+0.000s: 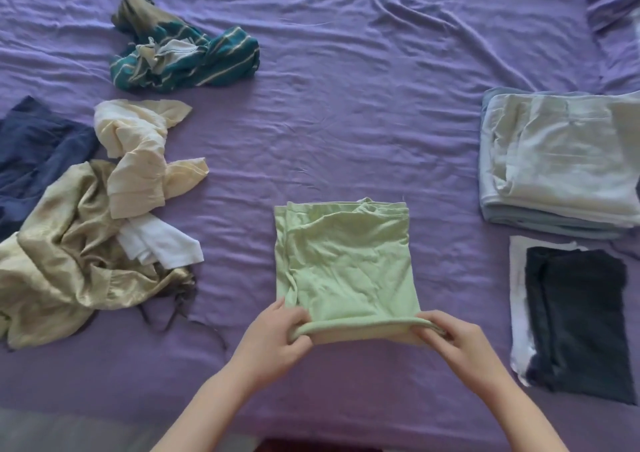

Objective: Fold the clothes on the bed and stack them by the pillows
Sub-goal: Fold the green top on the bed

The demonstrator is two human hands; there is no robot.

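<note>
A light green garment (346, 261) lies partly folded in the middle of the bed (346, 87), which has a purple sheet. The left hand (277, 333) pinches its near left corner, and the right hand (453, 339) pinches its near right corner. The near edge is lifted a little. On the left lie unfolded clothes: a teal striped top (207, 63), a cream shirt (138, 157), a gold satin garment (62, 261) and a navy garment (31, 150). On the right sit a folded pale stack (554, 164) and a folded dark garment (581, 320).
</note>
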